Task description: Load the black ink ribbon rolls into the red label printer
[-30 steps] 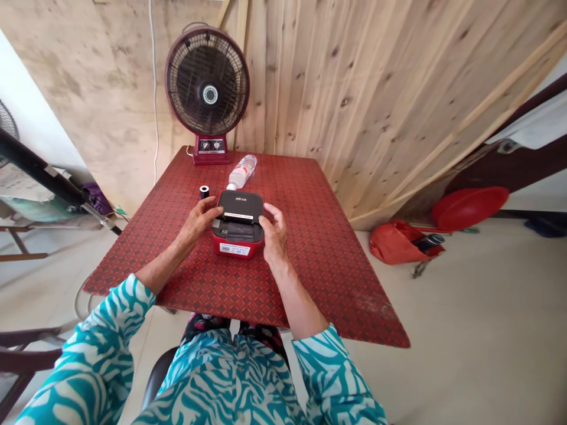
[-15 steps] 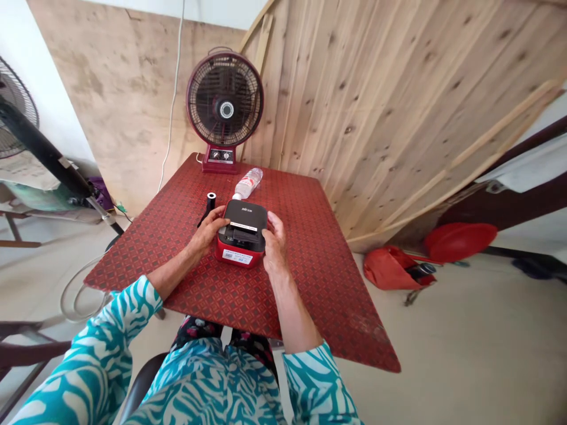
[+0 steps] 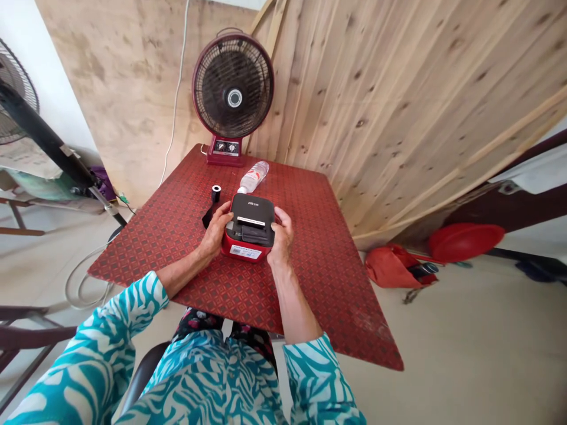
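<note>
A small label printer [image 3: 251, 208] with a black top and red base is on the patterned red table. A white strip shows at the slot across its lid, and a printed sticker is on its front side. My left hand [image 3: 217, 230] grips the printer's left side, thumb on the lid's edge. On the opposite side my right hand [image 3: 281, 239] holds it with the thumb near the lid's front corner. Just beyond my left hand stands a black roll [image 3: 215, 195] with a white core, with a black strip beside it.
Behind the printer lies a clear plastic bottle [image 3: 254, 176]. A dark red table fan [image 3: 234, 97] stands at the table's [image 3: 328, 271] far edge, against a wooden wall. On the floor to the right are a red bag [image 3: 392, 265] and a red basin [image 3: 465, 241].
The view has shifted slightly, and my left thumb has slid back from the slot toward the lid's left edge. Both hands stay on the printer.
</note>
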The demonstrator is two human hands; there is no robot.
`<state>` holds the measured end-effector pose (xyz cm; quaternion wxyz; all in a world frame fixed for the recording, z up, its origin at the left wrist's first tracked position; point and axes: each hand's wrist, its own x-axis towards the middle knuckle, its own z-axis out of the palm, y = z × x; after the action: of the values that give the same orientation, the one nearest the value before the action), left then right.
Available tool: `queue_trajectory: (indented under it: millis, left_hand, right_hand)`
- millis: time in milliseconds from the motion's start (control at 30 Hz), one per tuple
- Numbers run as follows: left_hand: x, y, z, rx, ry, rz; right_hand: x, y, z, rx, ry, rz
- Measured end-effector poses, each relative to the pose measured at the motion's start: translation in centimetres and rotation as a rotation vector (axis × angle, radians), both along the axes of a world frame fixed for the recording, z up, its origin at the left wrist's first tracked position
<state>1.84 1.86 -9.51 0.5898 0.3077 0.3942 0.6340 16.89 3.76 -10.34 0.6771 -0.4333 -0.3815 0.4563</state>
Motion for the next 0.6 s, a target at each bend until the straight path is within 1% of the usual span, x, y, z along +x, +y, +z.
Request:
queue_trajectory:
  millis: [33,100,200,333,500,600]
  left_hand:
    - [-0.3,0.0,0.3,0.003,-0.023,-0.007]
    - [-1.1,0.0,0.7,0.010,-0.039,-0.070]
    - [-2.5,0.2,0.9,0.022,0.018,-0.180]
    - [-3.4,0.3,0.9,0.050,0.078,-0.205]
    - [-3.5,0.5,0.7,0.059,0.131,-0.241]
    - [-3.7,0.8,0.3,0.101,0.174,-0.251]
  right_hand:
    - [0.1,0.0,-0.2,-0.003,-0.004,0.003]
    - [0.1,0.0,-0.6,-0.016,0.013,-0.009]
    - [0.0,-0.2,-1.1,-0.005,0.034,-0.056]
    - [-0.1,-0.4,-1.3,0.028,0.027,-0.113]
    - [-0.2,-0.4,-1.5,0.031,0.045,-0.106]
    - [-0.2,-0.3,-1.7,0.043,0.050,-0.109]
